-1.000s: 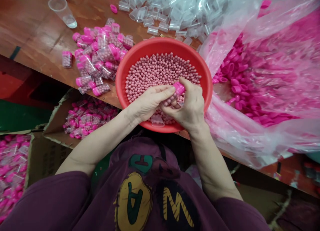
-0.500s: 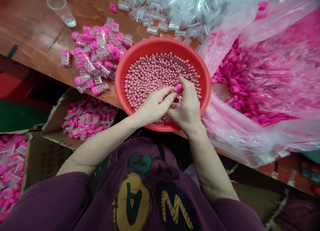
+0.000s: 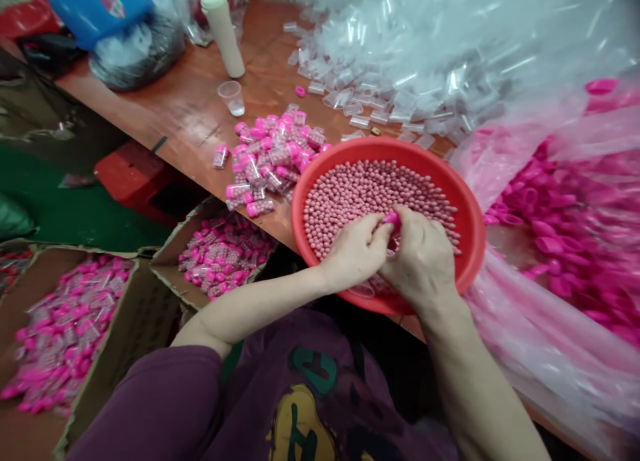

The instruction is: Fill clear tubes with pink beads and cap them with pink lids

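A red basin (image 3: pixel 473 208) of small pink beads (image 3: pixel 365 184) lies under my hands. My left hand (image 3: pixel 357 251) reaches in over its near side, thumb and fingers pinched on a bright pink cap (image 3: pixel 391 219). My right hand (image 3: pixel 425 258) curls round the same cap from the other side, its index finger and thumb closed on it. Whatever sits below the cap is mostly hidden by my fingers. Beside the basin, to the left, is a pile of clear little bottles (image 3: pixel 270 158) with pink caps, filled with beads.
Empty clear tubes (image 3: pixel 400 81) are heaped at the back. On the right, a plastic bag (image 3: pixel 530 341) holds loose pink caps (image 3: pixel 550 228). Cardboard boxes of filled bottles (image 3: pixel 225 251) stand lower left. A plastic cup (image 3: pixel 231 98) and a pale flask (image 3: pixel 223 34) stand on the table.
The view has swung left, so everything appears further right and lower, and the flask and blue container come into sight. Both hands stay together on the pink cap over the basin.
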Demonstrator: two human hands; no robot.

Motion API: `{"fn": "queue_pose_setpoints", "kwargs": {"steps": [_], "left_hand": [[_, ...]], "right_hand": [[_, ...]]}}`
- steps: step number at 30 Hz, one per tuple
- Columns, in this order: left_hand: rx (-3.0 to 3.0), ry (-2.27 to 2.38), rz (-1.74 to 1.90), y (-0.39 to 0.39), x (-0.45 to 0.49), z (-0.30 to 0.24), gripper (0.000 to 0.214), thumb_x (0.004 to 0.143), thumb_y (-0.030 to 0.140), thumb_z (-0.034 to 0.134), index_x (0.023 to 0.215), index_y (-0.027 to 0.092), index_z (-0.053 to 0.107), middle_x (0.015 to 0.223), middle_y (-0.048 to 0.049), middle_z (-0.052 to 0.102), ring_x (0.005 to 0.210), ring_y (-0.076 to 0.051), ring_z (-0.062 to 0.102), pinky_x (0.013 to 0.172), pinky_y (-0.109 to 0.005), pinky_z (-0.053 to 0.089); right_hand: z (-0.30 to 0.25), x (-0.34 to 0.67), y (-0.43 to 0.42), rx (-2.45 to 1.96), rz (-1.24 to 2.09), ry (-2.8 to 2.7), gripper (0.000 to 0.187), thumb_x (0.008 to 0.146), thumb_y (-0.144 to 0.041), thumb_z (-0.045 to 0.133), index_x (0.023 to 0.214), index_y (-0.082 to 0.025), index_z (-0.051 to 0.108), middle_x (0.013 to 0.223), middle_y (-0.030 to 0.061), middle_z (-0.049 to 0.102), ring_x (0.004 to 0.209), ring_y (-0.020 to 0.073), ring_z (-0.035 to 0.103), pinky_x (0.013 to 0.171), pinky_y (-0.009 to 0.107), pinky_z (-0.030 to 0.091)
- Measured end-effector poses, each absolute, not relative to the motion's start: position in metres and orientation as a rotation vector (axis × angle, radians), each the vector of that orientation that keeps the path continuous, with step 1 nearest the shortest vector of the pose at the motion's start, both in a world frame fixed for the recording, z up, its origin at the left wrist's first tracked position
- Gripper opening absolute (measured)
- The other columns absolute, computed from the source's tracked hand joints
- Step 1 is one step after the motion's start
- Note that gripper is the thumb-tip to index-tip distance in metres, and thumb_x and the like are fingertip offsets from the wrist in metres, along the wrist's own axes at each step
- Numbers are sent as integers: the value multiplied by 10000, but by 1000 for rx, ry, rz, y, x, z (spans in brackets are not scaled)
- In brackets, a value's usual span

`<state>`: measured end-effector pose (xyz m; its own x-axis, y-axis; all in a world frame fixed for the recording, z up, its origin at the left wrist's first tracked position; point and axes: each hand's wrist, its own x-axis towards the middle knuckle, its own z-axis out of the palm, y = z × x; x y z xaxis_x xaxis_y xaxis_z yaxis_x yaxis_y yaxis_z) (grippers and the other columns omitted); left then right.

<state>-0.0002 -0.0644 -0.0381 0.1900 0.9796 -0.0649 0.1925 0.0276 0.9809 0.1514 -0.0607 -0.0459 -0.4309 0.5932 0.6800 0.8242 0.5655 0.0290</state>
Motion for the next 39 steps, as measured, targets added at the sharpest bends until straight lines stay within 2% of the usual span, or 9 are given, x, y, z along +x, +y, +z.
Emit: {"fn": "queue_pose_setpoints", "kwargs": {"steps": [8, 11, 14, 18, 21, 25, 30, 34, 39], "left_hand": [[1384, 1144, 798, -47, -9, -21, 284, 1191, 287, 553, 934, 205, 640, 927, -45, 737, 866, -194, 659, 836, -331, 546], [1453, 1073, 858, -24, -29, -10, 245, 1183, 233, 541, 959, 210, 637, 963, -50, 742, 862, -182, 647, 862, -342, 551], [1546, 1166, 1201, 14, -76, -5, 166, 1172, 252, 548, 1081, 235, 686, 1065, -59, 767, 946, -208, 664, 1043, -410, 604], [1739, 1559, 1476, 66, -133, -8, 177, 1055, 294, 732, 1232, 287, 725, 1334, 0, 830, 1307, -289, 675, 1344, -554, 491], [1933, 1705, 1283, 65, -128, -1, 309, 1091, 318, 726, 1399, 310, 707, 1609, 69, 747, 1566, -301, 572, 1465, -535, 352], [2087, 1134, 610, 20, -70, 11, 159, 1060, 354, 666, 1042, 248, 783, 1105, -38, 828, 1060, -267, 743, 1070, -461, 598], [2307, 770, -133, -4, -18, -15, 158, 982, 221, 738, 1110, 153, 800, 1182, -136, 788, 1064, -293, 745, 971, -408, 568], [2142, 911, 58, 10, -14, -31, 87, 913, 117, 725, 930, 170, 792, 911, -59, 781, 857, -219, 709, 886, -362, 570], [1383, 1034, 546, 24, -10, -23, 58, 903, 110, 802, 935, 153, 780, 816, -39, 776, 733, -165, 742, 784, -327, 638]], "right_hand": [[-44, 144, -48, -1154, -513, -2208, 346, 1088, -238, 554, 1351, -47, 673, 990, 210, 821, 810, 351, 779, 730, 481, 614], [-37, 135, -50, -1201, -273, -2197, 664, 1086, -326, 646, 1662, -30, 499, 1434, 329, 774, 1279, 451, 804, 961, 579, 688], [-34, 142, -54, -1138, 53, -2182, 963, 1095, -441, 709, 1869, -124, 230, 1829, 311, 509, 1671, 450, 573, 1244, 659, 620], [-42, 199, -54, -1262, 112, -1969, 452, 1159, -432, 620, 1541, -212, 717, 1458, 180, 831, 1341, 344, 809, 1170, 556, 673], [-47, 259, -55, -1538, 59, -1559, 312, 1151, -406, 575, 1203, -226, 824, 1087, 121, 881, 1009, 292, 853, 961, 490, 712], [-37, 284, -63, -1669, 196, -1476, 251, 1143, -377, 599, 1152, -262, 822, 970, 80, 851, 865, 265, 808, 844, 442, 675], [-16, 234, -82, -1461, 568, -2466, 157, 1077, -236, 735, 1201, -202, 826, 1169, 120, 861, 1115, 323, 770, 1044, 491, 607], [-20, 213, -84, -1521, 621, -2641, 158, 1124, -244, 685, 1168, -154, 808, 1197, 167, 831, 1129, 345, 755, 1059, 502, 598], [-33, 212, -68, -1461, 593, -2070, 348, 1066, -255, 743, 1406, -182, 740, 1334, 162, 837, 1222, 337, 785, 1105, 514, 639]]}}
